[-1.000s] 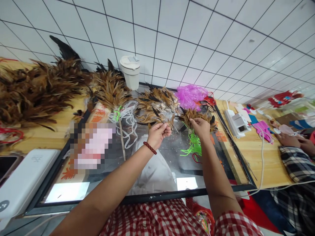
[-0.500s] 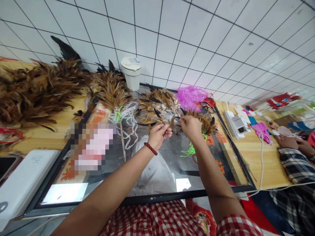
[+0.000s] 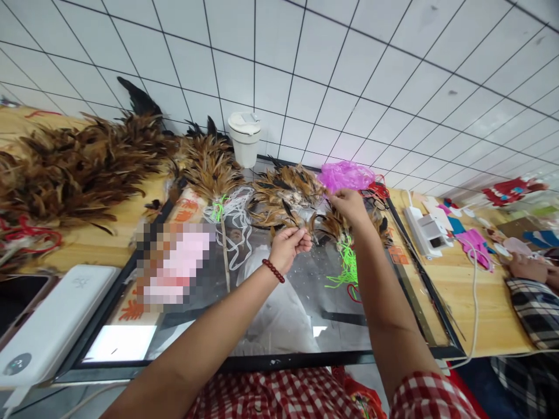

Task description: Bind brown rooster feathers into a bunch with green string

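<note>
My left hand (image 3: pixel 290 247), with a dark red bead bracelet on its wrist, pinches the base of small brown feathers over the glass-topped surface. Up and to the right, my right hand (image 3: pixel 347 205) has its fingers together at the right end of a brown feather pile (image 3: pixel 286 186); what its fingertips hold, if anything, is too small to make out. Beneath the right hand lies another feather bunch (image 3: pixel 334 224) with bright green strings (image 3: pixel 347 262). A feather bundle on a stick (image 3: pixel 212 166) stands left of the pile, beside tangled white cord (image 3: pixel 239 224).
A large feather heap (image 3: pixel 78 169) covers the left. A white lidded cup (image 3: pixel 244 139) and purple plastic (image 3: pixel 345 176) are at the back. A white power bank (image 3: pixel 61 320) lies front left, a socket block (image 3: pixel 425 230) right. A co-worker's hand (image 3: pixel 526 267) is at far right.
My right hand has moved up and away from my left hand, to the end of the feather pile, uncovering more green strings. My left hand keeps its pinch. The view has shifted slightly.
</note>
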Action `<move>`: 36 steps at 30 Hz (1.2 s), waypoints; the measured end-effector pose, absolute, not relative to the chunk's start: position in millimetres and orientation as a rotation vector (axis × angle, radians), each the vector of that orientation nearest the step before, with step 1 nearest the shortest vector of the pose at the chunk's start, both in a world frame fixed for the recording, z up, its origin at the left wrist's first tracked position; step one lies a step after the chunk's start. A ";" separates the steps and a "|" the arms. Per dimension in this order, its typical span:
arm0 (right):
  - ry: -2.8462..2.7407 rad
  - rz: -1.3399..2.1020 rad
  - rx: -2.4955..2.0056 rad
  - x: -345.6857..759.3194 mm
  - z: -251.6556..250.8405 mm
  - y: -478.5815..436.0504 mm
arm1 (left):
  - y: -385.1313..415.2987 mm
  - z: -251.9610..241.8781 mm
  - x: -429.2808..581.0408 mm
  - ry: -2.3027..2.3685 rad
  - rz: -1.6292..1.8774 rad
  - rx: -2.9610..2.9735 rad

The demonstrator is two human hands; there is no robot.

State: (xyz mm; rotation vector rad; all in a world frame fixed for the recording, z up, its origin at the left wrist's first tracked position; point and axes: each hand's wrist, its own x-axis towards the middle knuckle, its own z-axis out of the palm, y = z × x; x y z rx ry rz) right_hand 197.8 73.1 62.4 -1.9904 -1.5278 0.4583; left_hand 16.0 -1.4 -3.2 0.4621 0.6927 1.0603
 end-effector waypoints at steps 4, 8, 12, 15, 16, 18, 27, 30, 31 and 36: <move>-1.279 1.119 -1.474 182.6 64.1 23.5 | -0.8 -1.1 14.9 0.694 1.047 0.443; -1.186 1.262 -1.324 164.3 46.3 -2.1 | -0.7 0.5 14.5 0.695 1.012 0.438; -1.187 1.303 -1.300 153.6 33.6 -4.2 | -0.3 1.8 13.6 0.703 0.949 0.441; -1.165 1.273 -1.308 148.7 31.1 -3.1 | 0.5 2.3 12.5 0.705 0.907 0.453; -1.174 1.254 -1.315 147.4 30.5 -3.3 | 0.7 2.4 12.1 0.704 0.897 0.458; -1.220 1.198 -1.330 145.8 28.9 -4.5 | 0.9 2.0 11.8 0.705 0.878 0.472; -1.582 0.660 -1.747 179.8 41.1 36.7 | -0.4 -5.0 14.1 0.693 0.947 0.520; -1.743 0.202 -1.995 190.8 44.8 69.9 | -0.7 -5.4 14.7 0.690 0.980 0.512; -1.786 0.098 -2.045 192.0 44.4 79.7 | -0.8 -5.4 14.8 0.692 0.986 0.509; -1.900 -0.087 -2.239 191.1 37.9 110.7 | -0.8 -4.8 15.0 0.698 0.991 0.498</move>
